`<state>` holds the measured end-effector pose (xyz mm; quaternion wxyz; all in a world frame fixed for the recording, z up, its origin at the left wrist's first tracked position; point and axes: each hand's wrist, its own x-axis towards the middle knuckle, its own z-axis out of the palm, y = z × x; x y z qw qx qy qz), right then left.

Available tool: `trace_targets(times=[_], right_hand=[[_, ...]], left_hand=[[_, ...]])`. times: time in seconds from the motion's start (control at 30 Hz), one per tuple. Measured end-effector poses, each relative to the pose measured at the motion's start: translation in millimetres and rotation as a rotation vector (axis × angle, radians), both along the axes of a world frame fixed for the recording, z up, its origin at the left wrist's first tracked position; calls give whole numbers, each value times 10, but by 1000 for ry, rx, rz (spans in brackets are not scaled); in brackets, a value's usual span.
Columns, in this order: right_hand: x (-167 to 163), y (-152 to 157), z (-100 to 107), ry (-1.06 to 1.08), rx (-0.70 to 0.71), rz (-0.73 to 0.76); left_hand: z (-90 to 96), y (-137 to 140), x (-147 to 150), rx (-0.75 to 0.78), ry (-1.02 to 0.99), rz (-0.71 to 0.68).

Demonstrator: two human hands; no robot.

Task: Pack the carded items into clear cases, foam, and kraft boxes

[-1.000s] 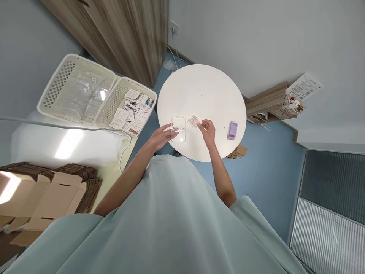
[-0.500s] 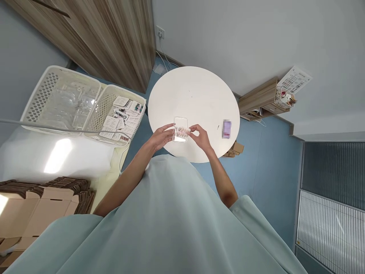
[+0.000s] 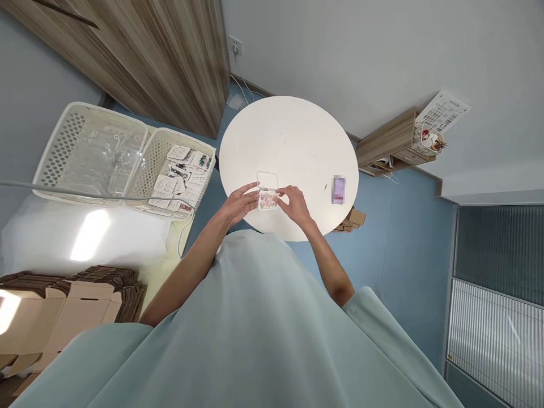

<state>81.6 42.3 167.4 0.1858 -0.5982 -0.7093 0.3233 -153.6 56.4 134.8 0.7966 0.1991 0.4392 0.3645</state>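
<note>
A small clear plastic box lies with its lid raised over the near part of the white round table. In its lower half sits a card of pinkish press-on nails, set in rows. My left hand grips the box by its left side, fingers along the edge. At the right side, my right hand has thumb and forefinger closed on the edge of the card, against the box. Whether those fingertips also pinch the box wall is too small to tell.
The white table bears a blurred purple object at right. To the left stand a basket of nail cards and a basket of clear boxes. Flattened cardboard boxes are stacked at lower left. A cable crosses the baskets.
The nail card has gone down from a raised position into the lower half of the box. My right hand has shifted slightly left with it, while my left hand keeps its hold.
</note>
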Motion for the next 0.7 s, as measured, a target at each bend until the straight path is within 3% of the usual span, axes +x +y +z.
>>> trace_targets(times=[0.17,0.3,0.43,0.53,0.7], right_hand=[[-42,10,-21,-21,4,-18],[-51,113,-69,105,10,-220],[-66,307,-193,265,-179,-395],[-131,430,-289,319,-291,-372],[-291,543,-345,327,-278,-310]], left_hand=[[-24,-12,-41,-5,-22,-4],[-38,-43,-83,-30,-34,7],[-63,-95,-141,-32,-45,-10],[-96,-139,-207,-17,-53,-36],[-155,-210,-311,-18,-74,-16]])
